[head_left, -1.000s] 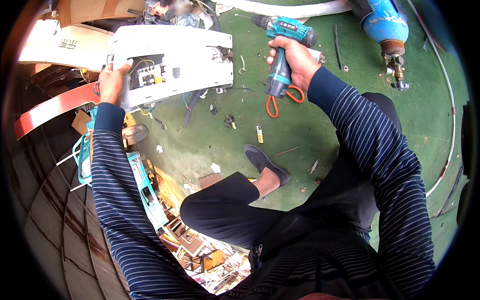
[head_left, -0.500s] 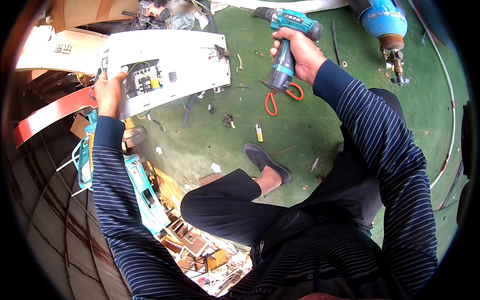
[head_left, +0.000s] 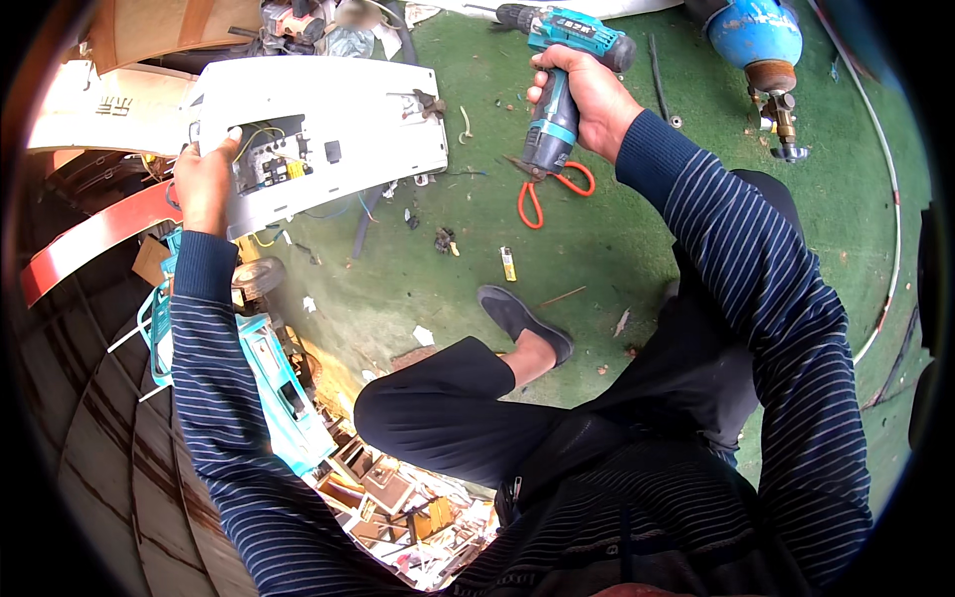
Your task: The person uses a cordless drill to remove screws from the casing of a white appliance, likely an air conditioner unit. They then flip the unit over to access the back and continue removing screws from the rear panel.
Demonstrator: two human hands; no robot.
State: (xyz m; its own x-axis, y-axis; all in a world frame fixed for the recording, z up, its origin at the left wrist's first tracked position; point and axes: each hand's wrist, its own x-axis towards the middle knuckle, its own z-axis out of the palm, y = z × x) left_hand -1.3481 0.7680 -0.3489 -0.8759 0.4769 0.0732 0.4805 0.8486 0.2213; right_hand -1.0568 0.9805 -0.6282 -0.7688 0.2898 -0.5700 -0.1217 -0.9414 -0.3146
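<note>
My right hand is wrapped round the grip of a teal and black cordless drill. The drill's bit points left, toward the far end of a long white appliance housing. My left hand grips that housing at its near left end, thumb on top and the other fingers mostly hidden beneath. Beside the thumb, an opening in the housing shows a circuit board with wires and a yellow part. Red-handled scissors lie on the green floor just below the drill's battery end.
At the far right stands a blue gas cylinder with a brass valve. A lighter and scraps lie on the green floor near my shoe. Turquoise plastic pieces and a red curved strip crowd the left.
The white housing and both hands appear slightly further left, as does the whole floor scene. The drill stays in my right hand, the housing in my left.
</note>
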